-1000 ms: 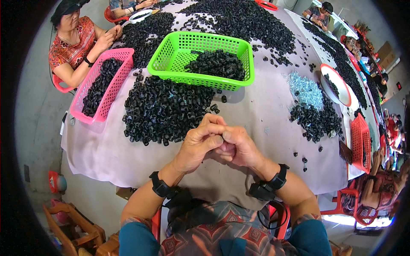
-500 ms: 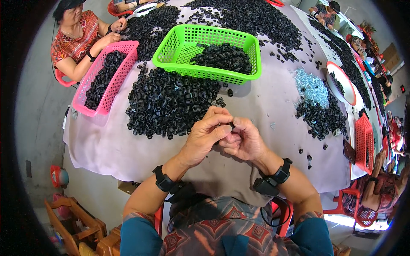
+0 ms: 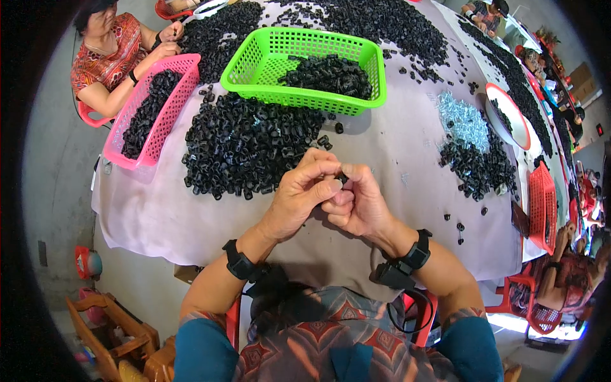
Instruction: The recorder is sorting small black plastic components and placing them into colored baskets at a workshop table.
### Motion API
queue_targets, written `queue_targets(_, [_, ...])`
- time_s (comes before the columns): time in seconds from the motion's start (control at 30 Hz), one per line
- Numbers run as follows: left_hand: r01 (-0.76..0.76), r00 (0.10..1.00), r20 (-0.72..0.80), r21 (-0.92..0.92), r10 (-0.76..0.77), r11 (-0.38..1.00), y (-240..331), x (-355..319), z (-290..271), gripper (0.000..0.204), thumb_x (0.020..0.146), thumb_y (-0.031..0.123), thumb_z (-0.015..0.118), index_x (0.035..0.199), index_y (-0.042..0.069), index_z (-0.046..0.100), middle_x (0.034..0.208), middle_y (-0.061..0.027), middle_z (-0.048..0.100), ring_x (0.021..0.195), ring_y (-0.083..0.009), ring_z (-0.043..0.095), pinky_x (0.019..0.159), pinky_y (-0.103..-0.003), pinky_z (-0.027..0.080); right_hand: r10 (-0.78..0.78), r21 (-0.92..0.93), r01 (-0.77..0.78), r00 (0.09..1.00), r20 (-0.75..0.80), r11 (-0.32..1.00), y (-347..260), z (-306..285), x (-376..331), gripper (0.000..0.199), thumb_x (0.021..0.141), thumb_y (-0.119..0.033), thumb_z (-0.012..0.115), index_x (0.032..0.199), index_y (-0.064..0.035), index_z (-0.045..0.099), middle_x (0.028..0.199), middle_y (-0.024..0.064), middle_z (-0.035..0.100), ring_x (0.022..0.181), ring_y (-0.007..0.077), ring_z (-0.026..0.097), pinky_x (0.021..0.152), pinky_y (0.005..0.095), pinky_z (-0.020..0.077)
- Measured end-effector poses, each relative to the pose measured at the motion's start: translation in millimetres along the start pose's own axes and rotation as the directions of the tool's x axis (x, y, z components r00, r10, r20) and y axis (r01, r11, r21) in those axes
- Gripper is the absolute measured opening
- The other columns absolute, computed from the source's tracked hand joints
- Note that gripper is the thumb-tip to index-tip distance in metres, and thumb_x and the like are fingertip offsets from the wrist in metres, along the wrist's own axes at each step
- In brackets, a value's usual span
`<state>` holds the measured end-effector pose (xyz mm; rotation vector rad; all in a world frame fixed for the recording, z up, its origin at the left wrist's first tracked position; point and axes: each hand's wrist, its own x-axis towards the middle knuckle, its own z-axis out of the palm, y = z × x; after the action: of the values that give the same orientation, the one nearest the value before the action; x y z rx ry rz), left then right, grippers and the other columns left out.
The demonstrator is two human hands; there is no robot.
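Observation:
My left hand [image 3: 304,194] and my right hand [image 3: 356,202] meet just above the near part of the cloth-covered table [image 3: 394,153]. Together their fingertips pinch a small black plastic part [image 3: 343,179], mostly hidden by the fingers. Both wrists wear black bands. A large heap of black ring-shaped parts [image 3: 245,149] lies directly beyond my left hand. Behind it stands a green mesh basket [image 3: 267,60] holding more black parts.
A pink basket [image 3: 137,159] of black parts sits at the left in front of a seated person in a red patterned top [image 3: 105,57]. Silver metal pieces [image 3: 463,120], a smaller black pile [image 3: 476,169], a red-rimmed white dish [image 3: 506,114] and a red basket [image 3: 542,204] lie right. Other people sit along the far right.
My hands stay together and have shifted slightly toward me; the fingers have turned the small part between them. The view has tilted a little lower.

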<state>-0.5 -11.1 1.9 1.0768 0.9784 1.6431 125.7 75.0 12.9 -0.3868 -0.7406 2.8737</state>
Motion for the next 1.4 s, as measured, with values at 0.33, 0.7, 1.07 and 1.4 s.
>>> queue_targets(0.33, [0.012, 1.0, -0.024, 0.005, -0.012, 1.0, 5, 1, 0, 0.015, 0.086, 0.005, 0.059, 0.1, -0.001, 0.062, 0.107, -0.0036, 0.045, 0.096, -0.0093, 0.048, 0.084, -0.024, 0.043, 0.039, 0.031, -0.04, 0.999, 0.029, 0.999, 1, -15, 3, 0.038, 0.088, -0.046, 0.052, 0.075, -0.0097, 0.049, 0.062, -0.0038, 0.039, 0.048, 0.0048, 0.027, 0.04, 0.0184, 0.0183])
queue_targets(0.7, [-0.134, 0.985, -0.082, 0.177, 0.15, 0.975, -1, 2, -1, 0.018, 0.088, 0.007, 0.058, 0.105, 0.001, 0.061, 0.105, -0.0035, 0.046, 0.096, -0.009, 0.049, 0.083, -0.022, 0.041, -0.314, -0.666, 0.186, 0.946, -0.075, 0.722, -32, 2, -2, 0.016, 0.089, -0.022, 0.061, 0.091, -0.0071, 0.055, 0.063, -0.0047, 0.045, 0.047, 0.0008, 0.037, 0.038, 0.0167, 0.0282])
queue_targets(1.07, [0.147, 0.98, -0.142, 0.024, -0.142, 0.989, 5, 0, 1, 0.02, 0.092, 0.006, 0.053, 0.11, -0.002, 0.057, 0.084, -0.0051, 0.06, 0.071, -0.0086, 0.056, 0.061, -0.022, 0.048, -0.446, -0.809, 0.313, 0.892, 0.071, 0.497, -34, -4, -3, 0.005, 0.089, -0.007, 0.057, 0.091, -0.0036, 0.055, 0.069, -0.0015, 0.056, 0.05, 0.0023, 0.05, 0.04, 0.0169, 0.0397])
queue_targets(1.4, [0.068, 0.984, -0.17, 0.054, -0.058, 0.996, 1, -1, 1, 0.021, 0.09, 0.001, 0.055, 0.11, -0.003, 0.058, 0.086, -0.007, 0.059, 0.07, -0.0101, 0.056, 0.057, -0.023, 0.049, -0.459, -0.833, 0.3, 0.886, 0.063, 0.464, -35, 1, -5, 0.007, 0.086, -0.003, 0.057, 0.094, -0.0029, 0.056, 0.077, -0.0007, 0.058, 0.063, 0.0035, 0.055, 0.045, 0.0178, 0.0473])
